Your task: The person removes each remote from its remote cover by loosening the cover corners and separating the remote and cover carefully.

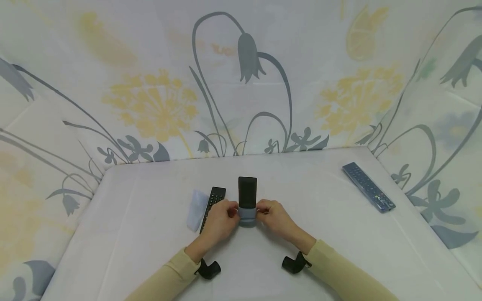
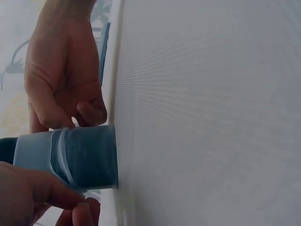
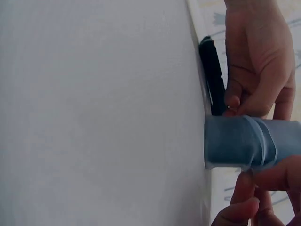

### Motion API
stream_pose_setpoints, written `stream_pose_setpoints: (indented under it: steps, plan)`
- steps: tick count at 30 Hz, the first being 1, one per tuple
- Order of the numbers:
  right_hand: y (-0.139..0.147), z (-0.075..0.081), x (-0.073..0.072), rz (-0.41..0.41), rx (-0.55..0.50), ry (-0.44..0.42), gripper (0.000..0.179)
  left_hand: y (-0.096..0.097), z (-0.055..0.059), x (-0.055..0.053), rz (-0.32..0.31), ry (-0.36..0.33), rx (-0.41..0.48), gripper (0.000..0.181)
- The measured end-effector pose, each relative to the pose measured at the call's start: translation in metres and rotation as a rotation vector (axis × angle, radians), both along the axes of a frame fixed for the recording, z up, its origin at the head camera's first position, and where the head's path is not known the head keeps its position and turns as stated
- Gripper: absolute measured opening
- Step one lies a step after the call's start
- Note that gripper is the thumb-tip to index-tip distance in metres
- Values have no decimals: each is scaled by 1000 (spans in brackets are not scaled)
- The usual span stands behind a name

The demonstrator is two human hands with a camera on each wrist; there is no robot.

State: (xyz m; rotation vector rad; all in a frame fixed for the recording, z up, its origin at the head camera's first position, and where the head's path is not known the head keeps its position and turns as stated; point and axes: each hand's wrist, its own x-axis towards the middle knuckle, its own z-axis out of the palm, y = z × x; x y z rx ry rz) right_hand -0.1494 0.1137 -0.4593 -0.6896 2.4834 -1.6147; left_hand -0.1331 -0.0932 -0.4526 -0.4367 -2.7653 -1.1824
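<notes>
A flat black device [image 1: 247, 192] stands on end on the white table, its lower part inside a translucent blue-grey sleeve [image 1: 247, 218]. Around the sleeve runs a raised fold, clear in both wrist views; its lower end meets the table. My left hand [image 1: 221, 219] pinches the sleeve's left edge between thumb and fingers. On the opposite edge, my right hand [image 1: 278, 220] pinches it likewise. The device's buttons, if any, do not show. Just left of my left hand lies a black remote control [image 1: 215, 198], partly covered by that hand.
A pale translucent sleeve [image 1: 196, 209] lies flat beside the black remote. Farther off at the right, a dark blue-grey remote control [image 1: 368, 187] lies slanted near the table's edge. Flower-patterned cloth [image 1: 226, 104] rises behind the table [image 1: 150, 251] and along its sides.
</notes>
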Motion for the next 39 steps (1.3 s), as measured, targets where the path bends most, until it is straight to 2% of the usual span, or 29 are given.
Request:
stream_pose_setpoints:
  steps: [7,13,17,20,23,26,32,35,39]
  plan:
    - [3,3,2,-8,-20,-142,28,-2,9,0,7,47,-47,14]
    - [4,2,6,-29,-113,-325,31,-3,11,1,30,93,-12,16]
    - [4,3,8,-25,-190,-409,34,-5,9,1,46,84,6,19]
    - [3,3,8,-29,-255,-465,35,-7,9,1,48,26,17,22]
    - [3,4,8,-27,-304,-506,35,-8,9,2,43,-46,68,25]
    - [4,6,7,-21,-314,-513,33,-10,9,2,28,-138,157,27]
    - [9,7,4,-4,-270,-491,31,-13,8,2,-8,-342,360,33]
    - [10,7,3,-4,-272,-489,31,-13,8,2,-13,-374,388,32]
    - [9,9,3,-16,-269,-494,31,-13,9,3,-12,-379,390,33]
